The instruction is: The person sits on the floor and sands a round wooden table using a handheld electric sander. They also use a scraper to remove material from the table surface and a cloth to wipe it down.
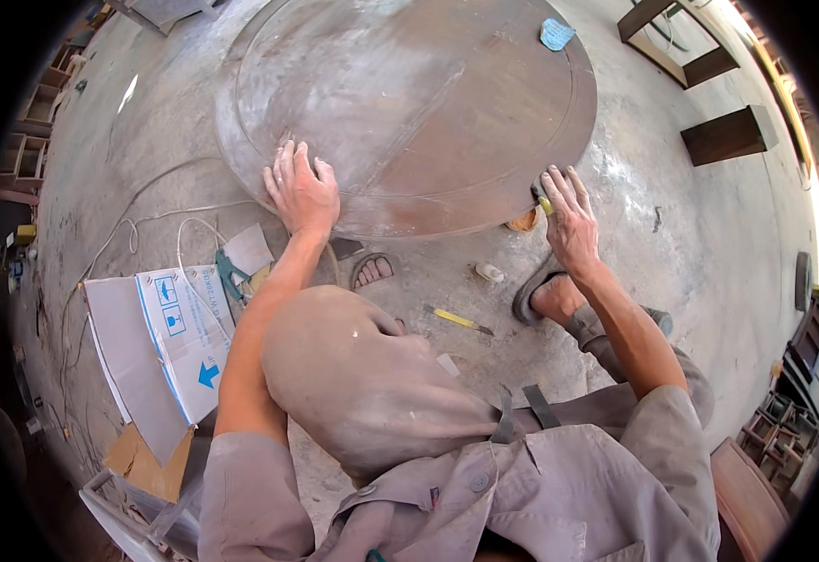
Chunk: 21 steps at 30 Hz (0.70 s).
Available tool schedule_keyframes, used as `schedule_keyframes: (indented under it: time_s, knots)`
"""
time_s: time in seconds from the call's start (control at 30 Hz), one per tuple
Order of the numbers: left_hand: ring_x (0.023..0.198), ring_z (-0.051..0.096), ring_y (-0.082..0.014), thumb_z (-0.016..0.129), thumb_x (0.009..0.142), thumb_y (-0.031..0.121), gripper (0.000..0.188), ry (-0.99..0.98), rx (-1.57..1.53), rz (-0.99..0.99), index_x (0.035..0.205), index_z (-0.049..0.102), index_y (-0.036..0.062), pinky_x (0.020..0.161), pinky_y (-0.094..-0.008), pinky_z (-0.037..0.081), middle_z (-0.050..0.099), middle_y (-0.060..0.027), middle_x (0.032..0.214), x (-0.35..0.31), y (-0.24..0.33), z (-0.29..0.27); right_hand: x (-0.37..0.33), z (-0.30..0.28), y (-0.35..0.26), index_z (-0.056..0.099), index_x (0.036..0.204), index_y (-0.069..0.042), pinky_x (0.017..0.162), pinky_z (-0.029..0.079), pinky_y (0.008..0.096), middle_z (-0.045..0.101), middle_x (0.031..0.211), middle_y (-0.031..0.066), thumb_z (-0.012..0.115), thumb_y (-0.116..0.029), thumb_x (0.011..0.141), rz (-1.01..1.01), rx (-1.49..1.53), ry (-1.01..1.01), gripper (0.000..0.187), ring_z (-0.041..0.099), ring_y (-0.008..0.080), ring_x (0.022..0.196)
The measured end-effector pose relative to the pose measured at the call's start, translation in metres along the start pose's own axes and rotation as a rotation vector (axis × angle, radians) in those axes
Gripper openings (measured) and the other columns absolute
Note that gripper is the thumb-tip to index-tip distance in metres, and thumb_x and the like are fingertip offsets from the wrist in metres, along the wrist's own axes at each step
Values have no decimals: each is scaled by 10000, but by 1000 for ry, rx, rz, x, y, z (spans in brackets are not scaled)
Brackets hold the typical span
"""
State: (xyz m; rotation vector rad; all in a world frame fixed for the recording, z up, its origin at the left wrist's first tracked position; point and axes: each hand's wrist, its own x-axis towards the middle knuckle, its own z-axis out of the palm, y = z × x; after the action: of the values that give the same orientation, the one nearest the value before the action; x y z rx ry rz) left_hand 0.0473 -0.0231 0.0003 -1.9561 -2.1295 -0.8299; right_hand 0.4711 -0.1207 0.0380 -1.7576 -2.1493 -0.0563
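— Where do we have the round wooden top (pixel 409 112)?
— In front of us, past our bent knee (pixel 325 347); its near edge curves toward us, a ring-shaped line runs just inside its rim, and a straight, slanting line crosses its face.

— And our left hand (pixel 302 192)?
— It lies palm down at the near left edge of the top; the fingers stretch forward, slightly spread, and grasp nothing that we can see; pale dust coats their tips.

— Our right hand (pixel 570 211)?
— At the near right edge; its fingers are nearly straight and close together, and a small dark and yellow-green piece (pixel 546 205) shows on its thumb side; we can't make out whether the hand grips that piece or only touches it.

— What else is on the top?
— A crumpled light-blue piece (pixel 557 35), by the far right edge.

— And on the floor (pixel 700 272)?
— A container with orange-brown contents (pixel 523 221) shows partly under the near right edge of the top, close to our right hand; a small white container (pixel 490 273) stands or lies nearer to us, we can't say which; nearer again is a yellow-handled tool (pixel 461 320), its dark end to the right.

— To our left?
— A white cardboard box (pixel 199 342) with blue markings, beside our left forearm; a teal-handled tool (pixel 229 274) is near its far edge; beyond the right edge of the top we see a dark wooden block (pixel 726 137), well apart from it.
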Motion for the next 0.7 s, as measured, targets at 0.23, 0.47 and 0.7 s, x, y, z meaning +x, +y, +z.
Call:
schedule_keyframes:
  time_s: [0.23, 0.47, 0.7]
  knots:
    - [1513, 409, -302, 566, 1013, 274, 454, -34, 8, -2, 1408, 608, 54, 1280, -555, 233, 543, -157, 1536, 3, 3, -1, -6, 1, -12, 613, 1461, -101, 1182, 435, 477, 596, 1534, 82, 633, -80, 1010, -58, 51, -1, 452, 477, 349, 1478]
    - [1518, 402, -301, 563, 1015, 271, 457, -38, -12, -4, 1414, 603, 52, 1284, -552, 229, 536, -157, 1545, 3, 3, -2, 12, 3, -24, 623, 1454, -111, 1151, 411, 509, 643, 1488, 71, 632, -118, 1030, 50, 89, 112, 425, 496, 347, 1466]
    - [1506, 419, -309, 570, 1010, 263, 453, -35, 6, 0, 1409, 605, 53, 1279, -552, 235, 544, -154, 1539, 3, 2, -3, 10, 3, -41, 611, 1446, -111, 1190, 377, 506, 627, 1496, 59, 693, -42, 866, -185, -5, 24, 590, 508, 319, 1451]
